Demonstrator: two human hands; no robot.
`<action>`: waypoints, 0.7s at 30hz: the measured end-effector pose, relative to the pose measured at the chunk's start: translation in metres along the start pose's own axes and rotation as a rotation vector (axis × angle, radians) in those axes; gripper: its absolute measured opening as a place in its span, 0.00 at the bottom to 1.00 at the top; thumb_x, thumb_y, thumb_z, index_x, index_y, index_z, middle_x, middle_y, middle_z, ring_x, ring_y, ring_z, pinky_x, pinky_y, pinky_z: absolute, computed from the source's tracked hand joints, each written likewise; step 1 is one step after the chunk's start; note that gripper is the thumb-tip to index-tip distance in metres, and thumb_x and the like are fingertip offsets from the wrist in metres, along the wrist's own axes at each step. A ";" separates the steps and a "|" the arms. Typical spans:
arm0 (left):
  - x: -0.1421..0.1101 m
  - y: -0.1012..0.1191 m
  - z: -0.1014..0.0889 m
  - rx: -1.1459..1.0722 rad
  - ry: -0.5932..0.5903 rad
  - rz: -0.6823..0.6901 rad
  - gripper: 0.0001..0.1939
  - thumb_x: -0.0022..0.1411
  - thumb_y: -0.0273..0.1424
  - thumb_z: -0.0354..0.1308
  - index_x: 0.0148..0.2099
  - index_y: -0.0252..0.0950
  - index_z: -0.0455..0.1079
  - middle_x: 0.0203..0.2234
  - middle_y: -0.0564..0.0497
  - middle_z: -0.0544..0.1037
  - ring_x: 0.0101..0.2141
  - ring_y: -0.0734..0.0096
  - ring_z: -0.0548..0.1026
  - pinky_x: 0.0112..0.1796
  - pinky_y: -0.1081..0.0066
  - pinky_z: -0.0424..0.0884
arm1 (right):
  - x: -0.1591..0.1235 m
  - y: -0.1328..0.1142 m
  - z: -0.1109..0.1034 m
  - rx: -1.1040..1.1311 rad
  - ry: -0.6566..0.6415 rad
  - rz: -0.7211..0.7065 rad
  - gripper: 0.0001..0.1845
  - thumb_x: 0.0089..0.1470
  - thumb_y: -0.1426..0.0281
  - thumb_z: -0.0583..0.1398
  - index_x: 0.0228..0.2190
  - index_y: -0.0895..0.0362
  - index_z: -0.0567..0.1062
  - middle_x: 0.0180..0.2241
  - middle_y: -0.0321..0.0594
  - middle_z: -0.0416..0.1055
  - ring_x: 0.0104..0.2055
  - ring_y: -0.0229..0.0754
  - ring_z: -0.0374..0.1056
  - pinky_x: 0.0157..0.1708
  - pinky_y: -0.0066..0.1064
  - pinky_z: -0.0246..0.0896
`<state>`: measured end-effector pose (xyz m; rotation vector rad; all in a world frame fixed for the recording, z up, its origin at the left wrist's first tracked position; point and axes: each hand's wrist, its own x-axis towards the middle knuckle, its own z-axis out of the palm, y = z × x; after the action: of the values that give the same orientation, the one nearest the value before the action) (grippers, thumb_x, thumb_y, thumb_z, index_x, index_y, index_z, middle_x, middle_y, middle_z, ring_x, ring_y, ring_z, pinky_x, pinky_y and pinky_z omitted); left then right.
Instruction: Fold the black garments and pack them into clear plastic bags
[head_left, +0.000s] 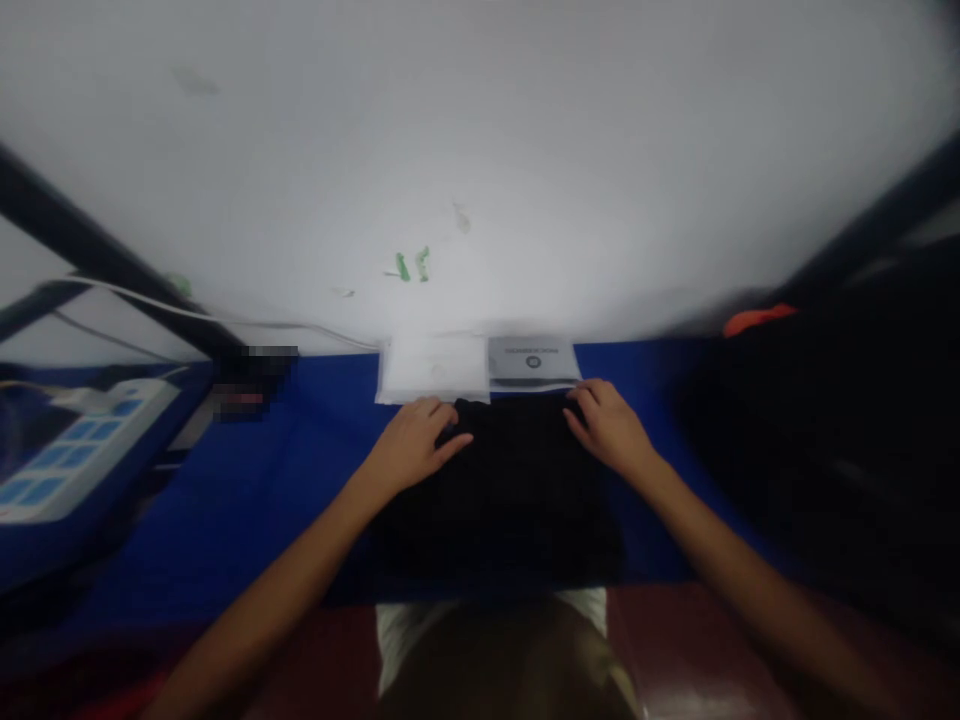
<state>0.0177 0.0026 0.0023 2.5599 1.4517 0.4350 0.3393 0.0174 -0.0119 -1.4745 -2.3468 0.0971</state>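
Observation:
A black folded garment (517, 490) lies on the blue table in front of me, too dark for its kind to show. My left hand (416, 445) is at its far left corner, fingers curled on the fabric and thumb stretched along the top. At the far right corner, my right hand (606, 425) has its fingertips on the cloth's edge, with the thumb lower down. Just beyond the garment are a white plastic packet (433, 370) and a grey printed bag (532, 362), side by side against the wall.
The blue tabletop (262, 500) meets a scuffed white wall (480, 150). On the left lies a white power strip (86, 450) with blue sockets; a white cable (225, 320) runs along the wall. A large dark mass (840, 450) with an orange patch (761, 320) fills the right.

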 end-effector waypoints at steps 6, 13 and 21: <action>-0.028 -0.007 -0.011 -0.150 -0.199 0.030 0.20 0.63 0.47 0.55 0.49 0.40 0.70 0.42 0.47 0.74 0.44 0.58 0.71 0.46 0.61 0.64 | -0.042 -0.033 -0.031 0.322 -0.302 -0.162 0.26 0.54 0.56 0.61 0.51 0.54 0.68 0.53 0.49 0.65 0.55 0.54 0.60 0.55 0.47 0.58; -0.025 -0.011 -0.012 -0.190 -0.176 0.067 0.09 0.66 0.35 0.53 0.43 0.40 0.71 0.39 0.48 0.73 0.42 0.60 0.69 0.46 0.60 0.64 | -0.069 -0.036 -0.045 0.271 -0.511 -0.152 0.55 0.39 0.68 0.68 0.65 0.50 0.51 0.67 0.52 0.42 0.68 0.64 0.39 0.62 0.57 0.40; -0.038 0.023 -0.049 -0.399 -0.255 0.201 0.07 0.65 0.34 0.53 0.41 0.40 0.70 0.36 0.50 0.75 0.38 0.65 0.71 0.43 0.64 0.66 | -0.053 -0.014 -0.036 0.272 -0.574 -0.132 0.69 0.31 0.62 0.72 0.67 0.53 0.42 0.67 0.56 0.44 0.66 0.68 0.42 0.62 0.58 0.37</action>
<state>0.0022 -0.0418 0.0483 2.3392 0.9191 0.3647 0.3599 -0.0408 0.0112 -1.2705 -2.7124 0.8713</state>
